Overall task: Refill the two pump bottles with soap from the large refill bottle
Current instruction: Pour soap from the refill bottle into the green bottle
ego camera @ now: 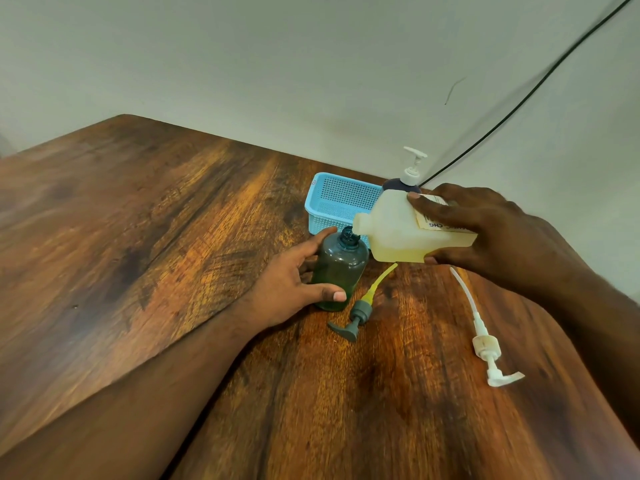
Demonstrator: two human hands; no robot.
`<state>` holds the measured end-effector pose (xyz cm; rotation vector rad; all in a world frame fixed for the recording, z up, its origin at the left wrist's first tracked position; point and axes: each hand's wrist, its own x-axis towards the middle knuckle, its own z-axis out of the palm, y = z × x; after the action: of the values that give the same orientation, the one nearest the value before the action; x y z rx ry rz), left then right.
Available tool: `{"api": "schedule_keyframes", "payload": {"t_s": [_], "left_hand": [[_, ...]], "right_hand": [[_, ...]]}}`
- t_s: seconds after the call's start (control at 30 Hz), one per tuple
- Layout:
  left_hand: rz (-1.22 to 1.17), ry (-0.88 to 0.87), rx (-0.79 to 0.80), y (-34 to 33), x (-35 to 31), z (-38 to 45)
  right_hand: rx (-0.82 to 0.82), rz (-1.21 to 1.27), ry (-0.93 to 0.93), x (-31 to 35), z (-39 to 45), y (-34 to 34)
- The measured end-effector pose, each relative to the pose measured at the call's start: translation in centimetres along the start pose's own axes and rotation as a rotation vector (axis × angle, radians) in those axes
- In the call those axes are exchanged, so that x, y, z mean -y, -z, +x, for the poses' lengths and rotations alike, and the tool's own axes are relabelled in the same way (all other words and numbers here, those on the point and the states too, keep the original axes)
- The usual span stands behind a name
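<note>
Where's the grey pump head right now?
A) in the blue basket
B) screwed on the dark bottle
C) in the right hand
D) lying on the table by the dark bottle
D: the grey pump head lies on the wooden table beside the open-necked dark bottle, which the left hand steadies.

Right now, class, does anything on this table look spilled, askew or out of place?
No spill shows. Two pumps lie loose on the wooden table: a grey pump beside the open green bottle, and a white pump further right. The refill bottle is tipped sideways, fitting a pour.
</note>
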<state>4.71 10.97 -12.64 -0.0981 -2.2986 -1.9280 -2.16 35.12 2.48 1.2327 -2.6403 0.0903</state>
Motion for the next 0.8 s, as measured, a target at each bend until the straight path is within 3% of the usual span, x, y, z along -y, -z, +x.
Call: {"api": "schedule_keyframes", "payload": {"t_s": [0.8], "left_hand": [[0.002, 0.006, 0.009, 0.01, -0.14, -0.15]], "right_hand": [[-0.01, -0.014, 0.02, 0.05, -0.14, -0.01]]}}
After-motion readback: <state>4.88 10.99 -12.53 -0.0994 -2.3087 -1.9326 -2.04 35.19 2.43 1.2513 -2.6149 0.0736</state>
